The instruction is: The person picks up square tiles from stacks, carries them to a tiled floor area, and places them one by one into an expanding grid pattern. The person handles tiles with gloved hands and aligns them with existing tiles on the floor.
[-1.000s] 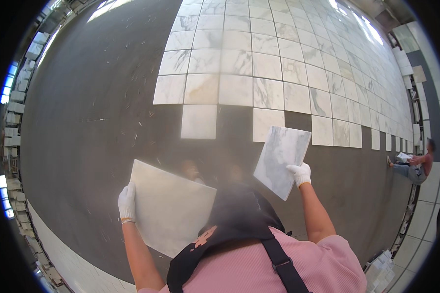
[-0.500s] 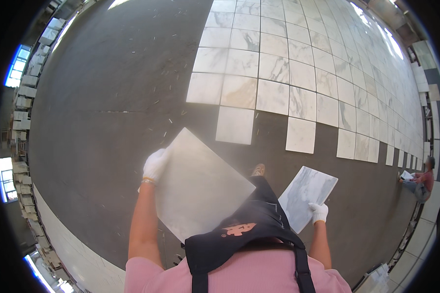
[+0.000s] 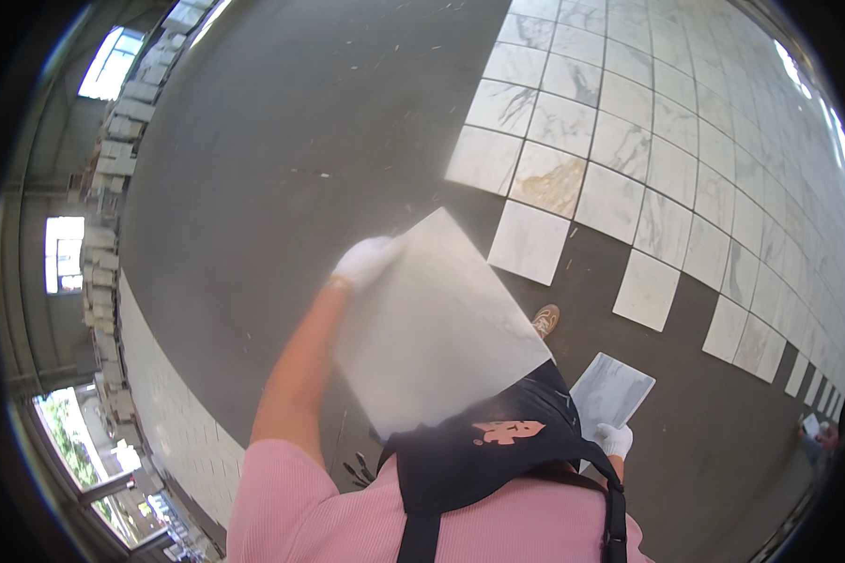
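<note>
My left hand (image 3: 368,262), in a white glove, grips the upper left edge of a large white marble tile (image 3: 437,324). That tile is tilted in front of my body and covers part of the dark apron (image 3: 535,422). In my gloved right hand (image 3: 614,440) is a grey-veined marble tile (image 3: 614,392), held by its lower right edge, low at my right side. Both hands are closed on their tiles, though the left fingers are partly behind the tile. A shoe (image 3: 546,320) shows between the two tiles.
Rows of white veined tiles (image 3: 618,144) lie on the grey floor (image 3: 282,188) ahead and right, their near edge uneven. One loose-edge tile (image 3: 529,242) juts toward me. Tile stacks (image 3: 122,155) line the left wall. Another person (image 3: 821,433) is low at the far right.
My view has swung left, so the laid tiles appear shifted right. The large tile in my left hand has tilted and sits further right in view. Both tiles stay held.
</note>
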Motion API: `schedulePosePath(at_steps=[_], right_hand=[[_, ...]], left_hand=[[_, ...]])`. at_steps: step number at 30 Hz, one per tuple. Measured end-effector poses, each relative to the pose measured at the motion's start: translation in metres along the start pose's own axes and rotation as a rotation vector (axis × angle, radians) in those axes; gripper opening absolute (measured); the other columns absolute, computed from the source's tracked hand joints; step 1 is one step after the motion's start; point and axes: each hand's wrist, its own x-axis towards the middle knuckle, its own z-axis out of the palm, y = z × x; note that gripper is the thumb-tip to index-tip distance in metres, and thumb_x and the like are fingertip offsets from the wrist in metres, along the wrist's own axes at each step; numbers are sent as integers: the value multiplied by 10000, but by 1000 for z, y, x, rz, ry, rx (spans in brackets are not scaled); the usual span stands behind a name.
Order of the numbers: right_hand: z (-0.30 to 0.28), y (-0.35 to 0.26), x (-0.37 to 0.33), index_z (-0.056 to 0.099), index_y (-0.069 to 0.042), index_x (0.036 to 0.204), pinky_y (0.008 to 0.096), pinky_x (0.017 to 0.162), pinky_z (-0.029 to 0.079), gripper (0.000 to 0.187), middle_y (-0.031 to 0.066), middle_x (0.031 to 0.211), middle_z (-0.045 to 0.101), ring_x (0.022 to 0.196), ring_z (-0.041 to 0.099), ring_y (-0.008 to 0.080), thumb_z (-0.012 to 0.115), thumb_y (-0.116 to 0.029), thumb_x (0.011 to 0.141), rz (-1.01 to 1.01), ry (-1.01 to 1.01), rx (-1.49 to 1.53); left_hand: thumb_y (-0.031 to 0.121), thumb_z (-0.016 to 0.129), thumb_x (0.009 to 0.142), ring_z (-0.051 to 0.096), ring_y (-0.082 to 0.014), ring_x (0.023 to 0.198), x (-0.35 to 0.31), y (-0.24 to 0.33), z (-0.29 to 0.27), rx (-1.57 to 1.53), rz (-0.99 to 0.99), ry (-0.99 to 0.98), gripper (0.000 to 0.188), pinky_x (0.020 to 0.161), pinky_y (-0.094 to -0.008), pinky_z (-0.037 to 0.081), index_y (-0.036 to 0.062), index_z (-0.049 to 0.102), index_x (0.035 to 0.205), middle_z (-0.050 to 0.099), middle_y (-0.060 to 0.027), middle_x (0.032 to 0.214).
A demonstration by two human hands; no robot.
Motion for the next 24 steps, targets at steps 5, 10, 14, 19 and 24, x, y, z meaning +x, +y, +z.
schedulePosePath(at_steps=[5,10,14,19,24], right_hand=[[0,-20,18,724,56,1099,374,676,560,373,94,921,743,732,690,220,727,-3,731,-35,-14,-53],[-1,-46,23,740,38,1094,356,676,547,380,81,923,745,733,678,198,745,-68,729,-92,-7,-52],[-4,-52,26,760,22,1048,361,670,531,370,75,865,753,728,676,175,750,-196,750,-65,25,-140],[-3,-49,37,771,-29,1040,336,650,530,353,58,844,742,699,656,152,813,-167,718,-51,137,-327],[1,-58,43,774,-30,1041,359,690,553,391,98,877,766,733,705,195,832,-193,690,-71,139,-407]], left_hand=[[596,502,997,628,-225,1120,4,24,3,73,11,-110,656,1021,-333,447,39,664,1304,708,-96,1226],[601,483,1010,604,-233,1177,10,30,14,102,-65,-113,701,1060,-340,423,5,625,1350,687,-114,1280],[571,504,1031,617,-169,1106,8,18,28,-60,-44,-57,682,1020,-313,448,-24,639,1336,702,-83,1234],[504,504,1055,594,-147,1058,-4,2,37,-196,-18,-13,567,961,-306,449,1,708,1219,707,-42,1158],[501,521,1051,560,-129,961,-8,-1,33,-165,9,51,548,903,-297,449,-6,714,1130,687,-27,1032]])
